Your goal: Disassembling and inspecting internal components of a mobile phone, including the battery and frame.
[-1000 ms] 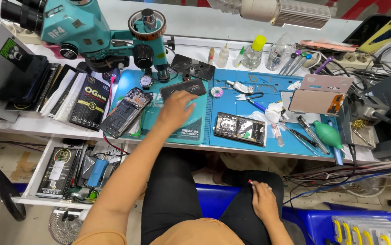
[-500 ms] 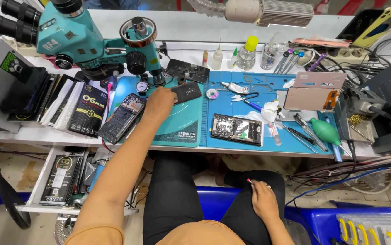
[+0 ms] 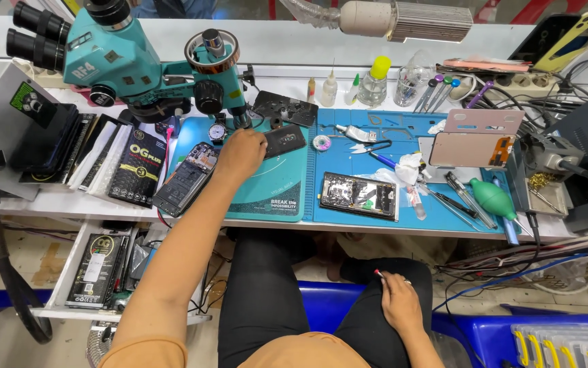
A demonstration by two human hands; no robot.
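From my remote seat I look down on a phone-repair desk (image 3: 253, 219), and the work looks to be at an early, part-handling stage. At the far left, dark packaged boxes (image 3: 137, 163) lean in a row beside the teal microscope (image 3: 130, 58), none of them in hand. Next to them an opened phone (image 3: 186, 178) lies with its insides up, half on the teal mat (image 3: 273, 194), so I judge its disassembly is already done.

My left hand (image 3: 240, 153) is stretched out over that mat, its grip closing loosely on the near edge of a dark flat phone panel (image 3: 284, 141) that lies just below the microscope's base. The fingers touch it, but I cannot tell whether it is lifted or flat on the mat. A second dark plate (image 3: 284, 108) sits just behind it, untouched.

Further right, on the blue mat (image 3: 375, 211), a second opened phone (image 3: 358, 195) lies bare with tweezers (image 3: 454, 203), a green air blower (image 3: 493, 198) and a pinkish back cover (image 3: 476, 140) near it; nothing there is reassembled, so I reckon most of the fitting remains.

My right hand (image 3: 400, 303) rests on my lap, well apart from the desk, its grip lightly curled with something small and red-tipped at the fingertips; what it is I cannot make out.
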